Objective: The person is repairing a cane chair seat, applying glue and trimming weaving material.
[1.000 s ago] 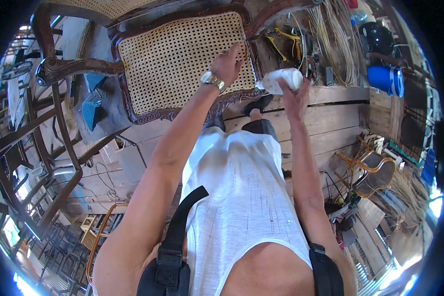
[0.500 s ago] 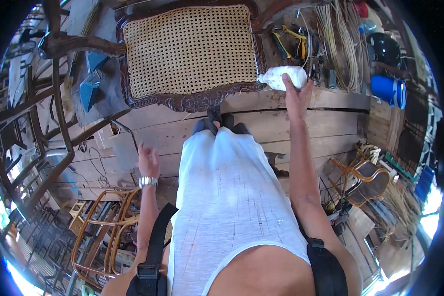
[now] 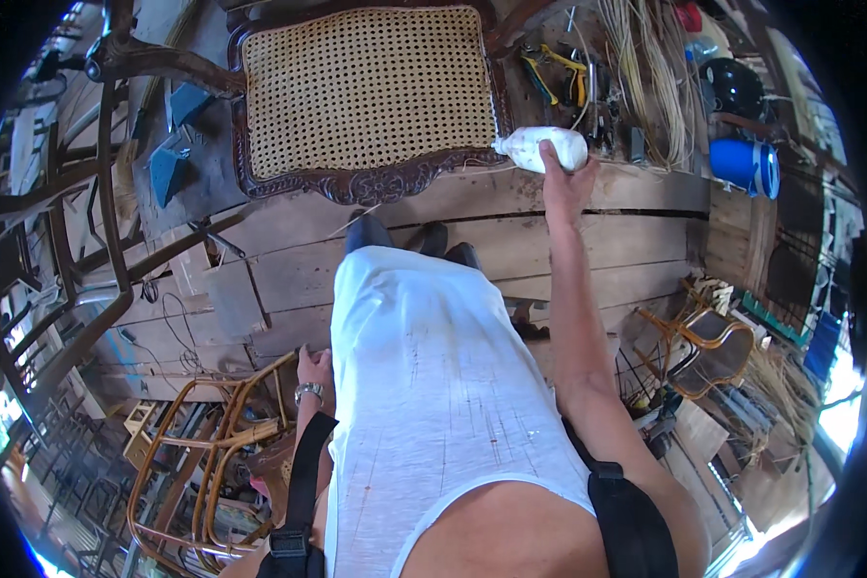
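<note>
Worn plank floor (image 3: 645,207); rattan chair frames (image 3: 212,453) left, blue bucket (image 3: 745,164) right; bright daylight.

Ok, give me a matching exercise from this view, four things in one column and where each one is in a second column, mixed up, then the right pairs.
Things:
1. white bottle
2. cane chair seat
3. blue tub
4. wristwatch

Places:
A. on the left wrist, down by the person's side
B. far right, on the bench edge
C. top middle, in a carved dark frame
D. in the right hand, by the seat's right corner

Pairs: 1-D, 2-C, 3-B, 4-A
</note>
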